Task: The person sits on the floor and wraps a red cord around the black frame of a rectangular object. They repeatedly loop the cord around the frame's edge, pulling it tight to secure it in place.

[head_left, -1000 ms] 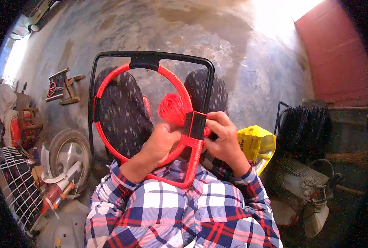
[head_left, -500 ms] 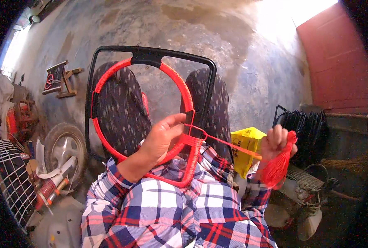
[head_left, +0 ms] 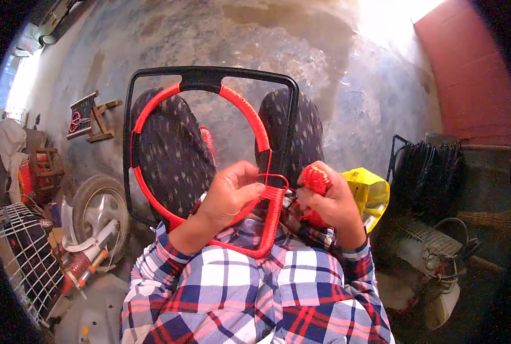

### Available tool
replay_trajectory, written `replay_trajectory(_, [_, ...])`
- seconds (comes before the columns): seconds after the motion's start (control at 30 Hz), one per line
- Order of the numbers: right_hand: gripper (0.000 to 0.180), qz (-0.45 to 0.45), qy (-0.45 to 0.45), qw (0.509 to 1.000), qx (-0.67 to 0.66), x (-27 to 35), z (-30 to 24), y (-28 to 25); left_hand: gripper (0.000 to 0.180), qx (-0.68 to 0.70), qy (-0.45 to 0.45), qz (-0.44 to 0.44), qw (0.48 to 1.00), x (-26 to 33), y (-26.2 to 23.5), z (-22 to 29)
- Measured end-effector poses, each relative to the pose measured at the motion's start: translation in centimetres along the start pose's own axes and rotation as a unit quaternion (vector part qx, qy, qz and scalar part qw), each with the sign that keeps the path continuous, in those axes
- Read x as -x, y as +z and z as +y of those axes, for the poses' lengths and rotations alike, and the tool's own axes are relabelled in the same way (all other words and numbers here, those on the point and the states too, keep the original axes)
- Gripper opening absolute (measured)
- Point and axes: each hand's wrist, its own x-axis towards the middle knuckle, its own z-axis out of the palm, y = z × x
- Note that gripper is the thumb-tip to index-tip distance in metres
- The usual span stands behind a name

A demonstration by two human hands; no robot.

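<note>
Far left: white wire cage (head_left: pixel 20 252) at the frame edge, with a wooden stool (head_left: pixel 43 166) and orange bits behind it, too small to tell what. Small wooden stand (head_left: pixel 92 117) farther back on the concrete floor (head_left: pixel 221 40). Next in, a small wheel (head_left: pixel 98 209) with grey hub, attached to a red-and-white machine part (head_left: pixel 83 261) lying on the floor, just beside the person's left elbow.

Centre: black frame (head_left: pixel 209 77), rounded rectangle, upright on the lap, leaning away from the person. Inside it a ring wrapped in red cord (head_left: pixel 244 112), top section still bare black. The person's knees in dark spotted fabric show through the frame. Lower right corner of the frame has a block of red cord wraps (head_left: pixel 269 221), running down toward the plaid shirt (head_left: pixel 255 292).

Left hand (head_left: pixel 229 195) closed around the ring and frame at the wrapped corner, fingers curled over the front and hiding part of the ring there. A thin loop of cord stands just beside the fingertips.

Right hand (head_left: pixel 330 200) fisted tight on a red cord bundle (head_left: pixel 314 178), just beside the frame's right edge, nearly touching the left hand. Bundle partly hidden in the fist.

Right of that: yellow bag (head_left: pixel 373 192) behind the right hand, partly blocked by it. Black wire rack (head_left: pixel 433 172) farther right, red wall panel (head_left: pixel 467 63) above it, pale clutter (head_left: pixel 439 269) below, unclear.
</note>
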Motion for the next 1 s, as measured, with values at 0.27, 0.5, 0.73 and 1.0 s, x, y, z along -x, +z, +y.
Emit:
replay_trajectory(0.27, [0.018,0.015,0.047,0.977,-0.206,0.9,-0.4,0.1,0.011,-0.027,-0.027,0.009,0.999,0.1,-0.1,-0.1])
replay_trajectory(0.5, [0.019,0.024,0.058,0.950,-0.304,1.7,-0.4,-0.1,0.009,-0.064,-0.022,-0.002,0.998,0.2,-0.1,0.2])
replay_trajectory(0.73, [0.017,0.009,0.061,0.965,-0.256,2.3,-1.1,0.8,0.009,-0.140,-0.037,0.007,0.989,0.1,-0.5,-0.5])
replay_trajectory(1.0, [0.014,0.068,0.041,0.962,-0.262,1.7,0.1,-0.4,0.024,0.143,-0.061,0.010,0.988,-0.2,-0.7,-1.2])
